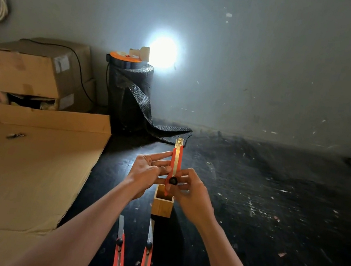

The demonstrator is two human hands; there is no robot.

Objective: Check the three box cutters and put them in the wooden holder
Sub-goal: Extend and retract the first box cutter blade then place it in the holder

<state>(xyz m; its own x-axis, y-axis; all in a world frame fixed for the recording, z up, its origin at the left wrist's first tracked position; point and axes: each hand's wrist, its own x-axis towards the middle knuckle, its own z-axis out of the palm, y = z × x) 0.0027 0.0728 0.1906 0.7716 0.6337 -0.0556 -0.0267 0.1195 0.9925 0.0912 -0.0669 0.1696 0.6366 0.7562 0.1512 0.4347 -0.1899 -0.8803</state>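
I hold an orange box cutter (176,160) upright above the wooden holder (162,204), its blade pushed out at the top. My right hand (190,192) grips its lower end with the thumb on the black slider knob. My left hand (149,170) steadies the cutter's body from the left with fingers spread. Two more orange box cutters lie on the dark table in front of the holder, one on the left (119,252) and one on the right (146,257), both with blades extended toward the holder.
Flat cardboard sheets (21,172) cover the table's left side. Stacked cardboard boxes (34,71) and a roll of black bubble wrap (130,93) stand at the back by the wall. A bright light glares behind the roll.
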